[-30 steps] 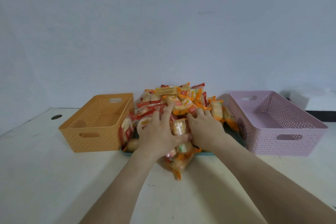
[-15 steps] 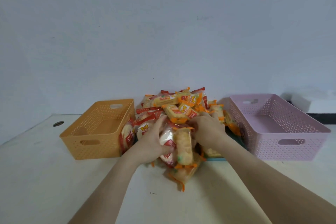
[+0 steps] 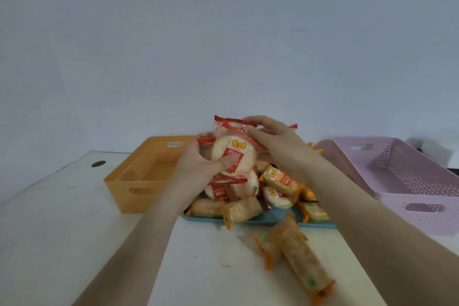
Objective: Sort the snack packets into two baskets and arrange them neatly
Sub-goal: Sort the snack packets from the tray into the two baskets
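A heap of snack packets [image 3: 278, 186] lies on a teal tray [image 3: 270, 218] between an orange basket [image 3: 139, 181] on the left and a pink basket [image 3: 407, 181] on the right. Both baskets look empty. My left hand [image 3: 198, 169] and my right hand [image 3: 278, 141] together hold a small stack of round red-and-white packets [image 3: 234, 154] lifted above the heap. The left thumb presses the front packet; the right hand covers the stack's top. Two long orange-ended packets [image 3: 295, 253] lie on the table in front of the tray.
The white table [image 3: 62, 243] runs to a pale wall. A small round hole [image 3: 98, 164] sits in the tabletop at the far left. A white box [image 3: 432, 149] stands behind the pink basket.
Both hands have risen from the heap with round red-and-white packets held between them. The view has moved closer and lower. Two long packets now lie loose in front of the tray.
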A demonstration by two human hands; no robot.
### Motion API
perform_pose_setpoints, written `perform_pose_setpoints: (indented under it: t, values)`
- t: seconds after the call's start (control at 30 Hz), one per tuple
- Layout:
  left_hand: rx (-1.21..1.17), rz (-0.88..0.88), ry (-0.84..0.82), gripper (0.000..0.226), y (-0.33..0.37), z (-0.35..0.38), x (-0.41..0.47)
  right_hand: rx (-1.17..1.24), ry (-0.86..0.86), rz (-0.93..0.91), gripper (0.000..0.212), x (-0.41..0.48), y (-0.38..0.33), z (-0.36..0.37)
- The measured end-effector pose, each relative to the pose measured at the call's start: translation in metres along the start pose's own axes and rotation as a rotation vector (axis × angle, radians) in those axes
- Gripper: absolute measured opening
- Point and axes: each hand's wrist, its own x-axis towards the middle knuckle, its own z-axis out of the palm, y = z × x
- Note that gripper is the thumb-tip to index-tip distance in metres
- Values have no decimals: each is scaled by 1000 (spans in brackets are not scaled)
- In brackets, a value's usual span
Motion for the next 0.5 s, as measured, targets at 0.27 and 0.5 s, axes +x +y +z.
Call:
perform_pose_setpoints:
  t: [0.27, 0.5]
  values:
    - [464, 97, 403, 56, -4, -69, 30, -665, -223, -88, 70, 21, -2, 49]
    - [793, 287, 71, 63, -21, -44, 4, -1129, -399, 178, 98, 16, 35, 24]
